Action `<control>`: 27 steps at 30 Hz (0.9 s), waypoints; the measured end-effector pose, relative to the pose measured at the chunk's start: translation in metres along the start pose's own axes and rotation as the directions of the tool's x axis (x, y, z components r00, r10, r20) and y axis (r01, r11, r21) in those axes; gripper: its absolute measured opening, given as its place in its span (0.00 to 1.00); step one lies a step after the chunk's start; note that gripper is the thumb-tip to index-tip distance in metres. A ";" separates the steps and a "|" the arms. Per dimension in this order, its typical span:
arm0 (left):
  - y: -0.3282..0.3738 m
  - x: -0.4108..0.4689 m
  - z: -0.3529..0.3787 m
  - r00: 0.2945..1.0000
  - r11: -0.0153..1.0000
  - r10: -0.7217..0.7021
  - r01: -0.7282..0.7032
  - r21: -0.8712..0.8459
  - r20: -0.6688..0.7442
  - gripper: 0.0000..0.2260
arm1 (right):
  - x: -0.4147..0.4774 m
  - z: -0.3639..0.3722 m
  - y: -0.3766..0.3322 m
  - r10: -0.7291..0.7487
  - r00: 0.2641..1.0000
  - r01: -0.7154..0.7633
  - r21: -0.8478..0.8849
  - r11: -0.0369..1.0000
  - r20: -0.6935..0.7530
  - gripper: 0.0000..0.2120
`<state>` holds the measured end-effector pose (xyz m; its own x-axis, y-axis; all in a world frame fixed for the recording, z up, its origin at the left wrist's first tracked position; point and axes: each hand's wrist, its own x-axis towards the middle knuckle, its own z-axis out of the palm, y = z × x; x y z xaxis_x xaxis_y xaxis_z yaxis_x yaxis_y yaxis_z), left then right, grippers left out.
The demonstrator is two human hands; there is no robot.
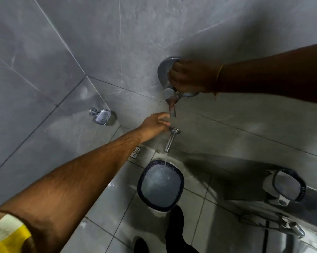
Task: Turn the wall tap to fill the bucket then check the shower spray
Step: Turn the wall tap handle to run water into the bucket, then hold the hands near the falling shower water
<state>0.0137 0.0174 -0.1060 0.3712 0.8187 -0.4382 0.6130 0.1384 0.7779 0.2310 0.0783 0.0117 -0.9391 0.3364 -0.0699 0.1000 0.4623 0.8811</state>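
Soap dish [102, 116] mounted on wall at far left, well apart from both hands. Left hand [155, 123] reaches to wall, fingers curled at lower end of chrome lever [172, 108], just above spout [169, 141]; whether it grips lever cannot be told. Water runs from spout into bucket [161, 185] on floor directly below, water near dark rim. Right hand [192, 76], above and right of left, closed around wall tap [166, 70] on its round chrome plate. Second bucket [286, 185] at right.
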 end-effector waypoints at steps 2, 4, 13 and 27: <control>-0.014 -0.012 -0.012 1.000 0.990 0.014 -0.017 0.139 0.022 0.22 | 0.004 0.000 0.002 -0.005 1.000 0.004 -0.013 1.000 -0.012 0.10; -0.028 -0.028 -0.026 0.998 0.957 0.014 -0.030 0.287 0.056 0.24 | 0.005 -0.003 0.001 -0.019 0.999 0.019 0.004 1.000 0.029 0.13; -0.048 -0.092 -0.100 0.944 0.775 0.241 -0.049 0.630 -0.223 0.26 | 0.029 -0.054 -0.059 0.722 0.530 -0.845 0.201 0.496 0.445 0.24; 0.089 -0.338 -0.196 0.115 0.355 0.935 -0.266 0.896 -0.336 0.32 | 0.050 -0.383 0.051 0.992 0.027 -0.884 0.466 -0.035 0.125 0.31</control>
<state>-0.1942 -0.1373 0.1993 0.3812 0.4110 0.8281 0.7442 -0.6679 -0.0111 0.0630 -0.1955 0.2327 0.1153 0.5702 0.8134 0.9799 0.0687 -0.1871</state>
